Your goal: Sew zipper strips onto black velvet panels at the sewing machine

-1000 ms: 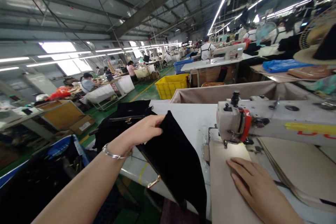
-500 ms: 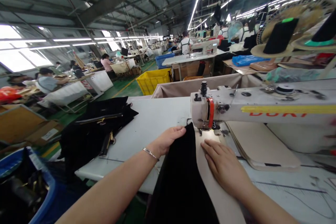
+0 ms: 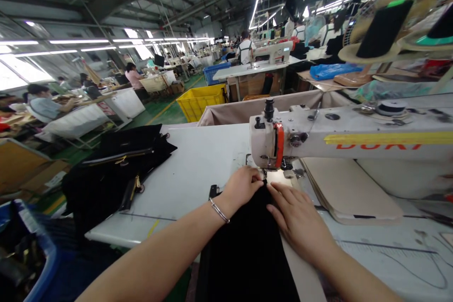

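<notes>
- Blue bin (image 3: 52, 251), far left: dark stuff inside, too murky to sort.
- Black pile (image 3: 102, 174) on the bench (image 3: 198, 160) near its left end, gold zip pull (image 3: 121, 160) on top.
- Yellow crate (image 3: 200, 104): on the floor beyond the bench.
- Left hand (image 3: 244, 189): thumb and fingers pinching top end of black panel, just in front of the needle; bracelet (image 3: 220, 211) on wrist.
- Black panel (image 3: 251, 255): runs from machine head (image 3: 267, 144) toward the wearer, partly over beige panel (image 3: 305, 273).
- Right hand (image 3: 297, 214): laid flat, fingers extended, slightly spread, tips at black panel's right edge.
- Beige stack (image 3: 354, 193): under the machine arm (image 3: 375, 134), right of needle.
- Black thread cone (image 3: 385, 28): upper right.
</notes>
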A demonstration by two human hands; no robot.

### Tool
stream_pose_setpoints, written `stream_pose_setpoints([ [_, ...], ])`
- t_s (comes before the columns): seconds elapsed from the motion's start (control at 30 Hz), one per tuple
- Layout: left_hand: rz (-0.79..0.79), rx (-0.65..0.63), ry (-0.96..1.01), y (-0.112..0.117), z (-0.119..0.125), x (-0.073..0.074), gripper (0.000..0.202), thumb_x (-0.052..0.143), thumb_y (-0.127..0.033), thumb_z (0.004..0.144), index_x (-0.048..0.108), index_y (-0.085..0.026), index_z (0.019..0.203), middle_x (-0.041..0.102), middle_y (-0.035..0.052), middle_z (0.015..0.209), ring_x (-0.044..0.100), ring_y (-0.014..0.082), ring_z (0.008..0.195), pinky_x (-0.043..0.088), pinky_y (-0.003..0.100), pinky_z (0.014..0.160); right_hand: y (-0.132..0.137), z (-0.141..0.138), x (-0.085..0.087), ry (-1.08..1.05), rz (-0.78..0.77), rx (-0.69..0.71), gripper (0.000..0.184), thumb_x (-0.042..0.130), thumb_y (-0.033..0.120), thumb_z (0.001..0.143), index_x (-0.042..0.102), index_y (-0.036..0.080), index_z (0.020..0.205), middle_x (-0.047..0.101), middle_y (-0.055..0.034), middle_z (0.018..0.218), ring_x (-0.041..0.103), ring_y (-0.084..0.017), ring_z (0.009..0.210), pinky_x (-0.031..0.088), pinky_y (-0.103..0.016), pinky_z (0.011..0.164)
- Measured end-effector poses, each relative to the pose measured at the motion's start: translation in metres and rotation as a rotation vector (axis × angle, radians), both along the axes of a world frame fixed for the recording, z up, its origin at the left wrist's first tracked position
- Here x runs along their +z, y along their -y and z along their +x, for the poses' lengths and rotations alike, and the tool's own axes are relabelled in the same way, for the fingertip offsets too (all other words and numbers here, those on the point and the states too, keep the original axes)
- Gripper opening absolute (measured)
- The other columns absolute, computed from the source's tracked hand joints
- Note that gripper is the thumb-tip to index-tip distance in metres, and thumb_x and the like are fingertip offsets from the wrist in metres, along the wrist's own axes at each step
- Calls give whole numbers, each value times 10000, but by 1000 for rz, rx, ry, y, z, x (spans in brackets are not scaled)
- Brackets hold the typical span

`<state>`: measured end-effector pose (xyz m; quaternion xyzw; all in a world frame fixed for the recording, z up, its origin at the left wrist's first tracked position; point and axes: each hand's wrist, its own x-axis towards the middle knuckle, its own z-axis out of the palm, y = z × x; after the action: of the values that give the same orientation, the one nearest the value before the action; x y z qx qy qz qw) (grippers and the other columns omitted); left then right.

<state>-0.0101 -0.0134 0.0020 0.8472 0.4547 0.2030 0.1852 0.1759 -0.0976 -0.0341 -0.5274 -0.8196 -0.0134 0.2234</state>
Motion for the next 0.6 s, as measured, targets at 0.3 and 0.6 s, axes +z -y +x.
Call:
stream_pose_setpoints([
  [0.3,-77,17,14,-20,11,1,70,613,-189,783,680,-172,776,684,21,753,615,165,712,452,249,650,0,-2,-2,-1,8,-19,501,429,420,965,427,188,1409,522,-107,1359,475,-264,1221,397,-451,997],
  [0.6,-50,20,21,-26,12,-2,63,600,-174,803,662,-165,809,680,35,813,620,176,770,478,269,719,-2,-3,-1,13,4,-31,541,422,408,967,366,172,1451,507,-119,1372,471,-281,1211,387,-470,1000],
])
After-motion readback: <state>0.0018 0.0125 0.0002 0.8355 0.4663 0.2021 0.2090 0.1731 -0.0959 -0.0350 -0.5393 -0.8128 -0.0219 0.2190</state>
